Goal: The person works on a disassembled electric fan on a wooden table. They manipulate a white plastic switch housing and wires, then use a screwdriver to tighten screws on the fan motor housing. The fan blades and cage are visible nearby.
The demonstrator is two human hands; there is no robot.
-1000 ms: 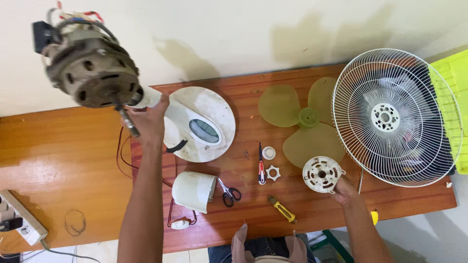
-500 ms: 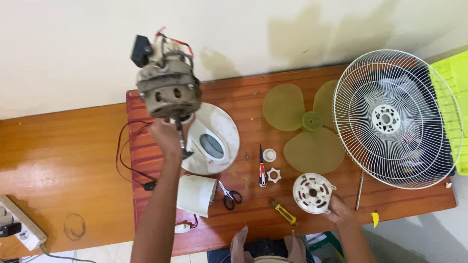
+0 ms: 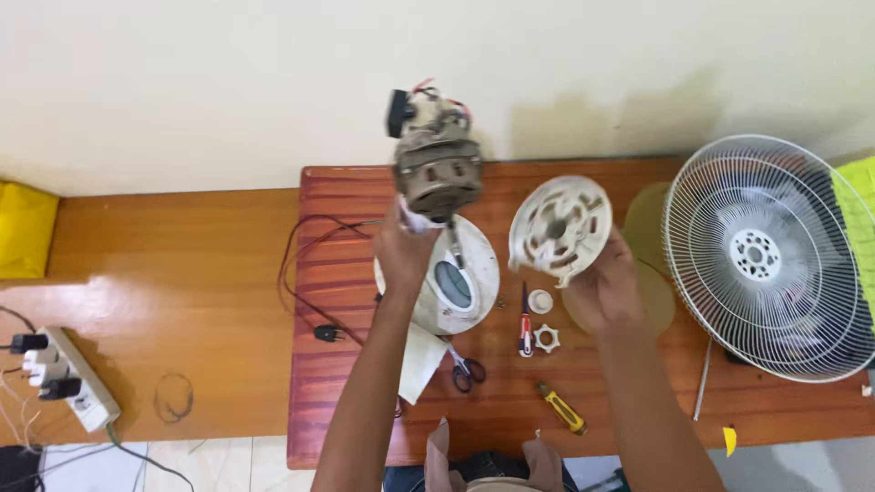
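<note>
While the left hand point(image 3: 406, 251) grips the fan motor point(image 3: 437, 164) aloft above the counter point(image 3: 638, 401), the right hand point(image 3: 603, 290) clasps the round white cover point(image 3: 558, 228) beside it; mating them needs aligning with the shaft.

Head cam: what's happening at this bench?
A person has a desk fan in pieces on a reddish wooden table. The left hand holds up the bare fan motor, shaft pointing down. The right hand holds up a round white slotted motor cover beside it, apart from the motor. On the table lie the white fan base, wire grille, green blade partly hidden, scissors, a red screwdriver and a yellow cutter.
</note>
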